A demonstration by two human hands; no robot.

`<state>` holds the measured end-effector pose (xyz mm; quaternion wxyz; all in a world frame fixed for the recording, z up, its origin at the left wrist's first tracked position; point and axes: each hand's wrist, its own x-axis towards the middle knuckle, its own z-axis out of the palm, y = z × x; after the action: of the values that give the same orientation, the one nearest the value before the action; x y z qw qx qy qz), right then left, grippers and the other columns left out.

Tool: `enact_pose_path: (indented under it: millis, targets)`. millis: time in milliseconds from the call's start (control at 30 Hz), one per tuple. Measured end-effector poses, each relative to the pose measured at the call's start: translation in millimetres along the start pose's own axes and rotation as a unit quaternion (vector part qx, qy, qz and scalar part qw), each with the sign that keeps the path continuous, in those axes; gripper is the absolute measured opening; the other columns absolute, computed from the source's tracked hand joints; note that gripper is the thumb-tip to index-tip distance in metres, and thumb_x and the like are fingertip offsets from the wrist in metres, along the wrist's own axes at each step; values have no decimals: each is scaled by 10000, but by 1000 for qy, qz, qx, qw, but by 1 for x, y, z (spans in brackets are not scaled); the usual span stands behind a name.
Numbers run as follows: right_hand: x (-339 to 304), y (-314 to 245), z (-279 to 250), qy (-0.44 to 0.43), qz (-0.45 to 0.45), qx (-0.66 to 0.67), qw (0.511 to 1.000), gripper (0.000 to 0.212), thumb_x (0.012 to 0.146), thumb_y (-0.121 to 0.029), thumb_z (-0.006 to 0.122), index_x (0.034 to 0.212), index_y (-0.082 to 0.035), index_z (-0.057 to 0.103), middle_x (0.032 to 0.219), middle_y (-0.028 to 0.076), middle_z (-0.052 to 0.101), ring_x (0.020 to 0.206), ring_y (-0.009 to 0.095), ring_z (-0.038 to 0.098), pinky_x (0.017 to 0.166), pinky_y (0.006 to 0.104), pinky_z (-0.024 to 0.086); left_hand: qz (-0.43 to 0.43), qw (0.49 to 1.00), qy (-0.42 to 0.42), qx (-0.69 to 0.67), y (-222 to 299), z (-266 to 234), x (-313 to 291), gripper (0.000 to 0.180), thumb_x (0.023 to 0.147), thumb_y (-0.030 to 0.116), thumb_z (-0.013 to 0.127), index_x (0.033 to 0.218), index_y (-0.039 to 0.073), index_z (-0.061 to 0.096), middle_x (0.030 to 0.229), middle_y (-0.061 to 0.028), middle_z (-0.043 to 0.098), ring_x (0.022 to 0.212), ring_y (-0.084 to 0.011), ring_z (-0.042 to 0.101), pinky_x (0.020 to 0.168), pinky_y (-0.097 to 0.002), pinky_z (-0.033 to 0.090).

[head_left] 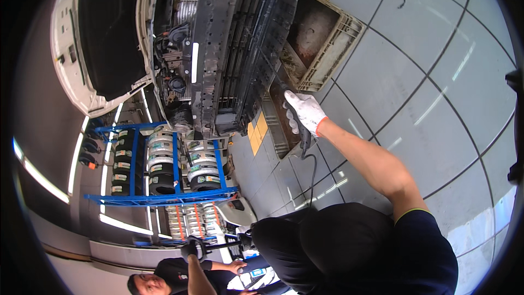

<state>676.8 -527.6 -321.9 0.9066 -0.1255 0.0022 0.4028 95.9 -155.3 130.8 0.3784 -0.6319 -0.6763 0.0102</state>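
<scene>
Dark clothing (349,240) is filling the six o'clock edge, and the right arm is reaching from it toward eleven. The right hand (305,113), in a white glove, is wrapping its fingers around a black wand-like tool (305,140); a cord (313,180) is trailing from its butt toward six. The left hand (189,247), dark-gloved, is showing at seven o'clock from the right, seemingly closing round a looped black handle (202,248), well apart from the tool.

The tool's long axis is running from five to eleven o'clock, its slim end pointing at the exposed car front (234,49); whether it is touching cannot be told. The right hand is lying far nearer that front than the left.

Just beyond the right hand, a grimy crate (334,49) is standing at one o'clock. Farther off, a co-worker (174,274) is appearing at seven, and a blue rack (176,164) is holding tyres (161,180) at eight.
</scene>
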Motion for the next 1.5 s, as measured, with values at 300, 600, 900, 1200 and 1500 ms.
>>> enact_pose_path:
  millis: [300, 600, 900, 1200, 1500]
  targets:
    - [9, 39, 39, 73, -45, -115, 990, 392, 1126, -460, 637, 1023, -84, 601, 648, 43, 553, 441, 197, 537, 411, 380, 471, 8, 987, 112, -112, -11, 10, 4, 545, 944, 486, 717, 992, -50, 804, 1049, -340, 763, 1056, -524, 744, 911, -619, 586]
    - [3, 43, 37, 115, -45, -130, 984, 417, 1112, -558, 623, 1033, -149, 616, 683, 9, 561, 492, 184, 541, 442, 368, 452, 30, 974, 98, -203, 16, 83, -65, 308, 937, 297, 681, 946, 12, 797, 985, -302, 765, 950, -519, 745, 800, -619, 567]
    - [2, 26, 36, 71, -46, -159, 984, 508, 1098, -632, 595, 1108, -125, 631, 723, 6, 563, 523, 181, 530, 476, 352, 447, 66, 967, 70, -237, 72, 138, -128, 202, 895, 205, 663, 897, 25, 756, 940, -300, 745, 913, -506, 740, 770, -611, 565]
    - [-7, 32, 44, 97, -99, -173, 975, 490, 1104, -588, 616, 1017, -106, 613, 690, 20, 567, 503, 183, 534, 453, 361, 455, 71, 959, 90, -257, -6, 42, -49, 342, 942, 321, 670, 1044, 26, 812, 1025, -321, 746, 1026, -520, 727, 811, -604, 561]
    - [-1, 3, 40, 129, -145, -170, 966, 460, 1115, -520, 637, 917, -105, 628, 662, 28, 573, 474, 184, 536, 459, 366, 467, -4, 962, 155, -225, 28, 79, -89, 351, 870, 316, 706, 931, -11, 819, 902, -292, 764, 881, -500, 764, 737, -616, 554]
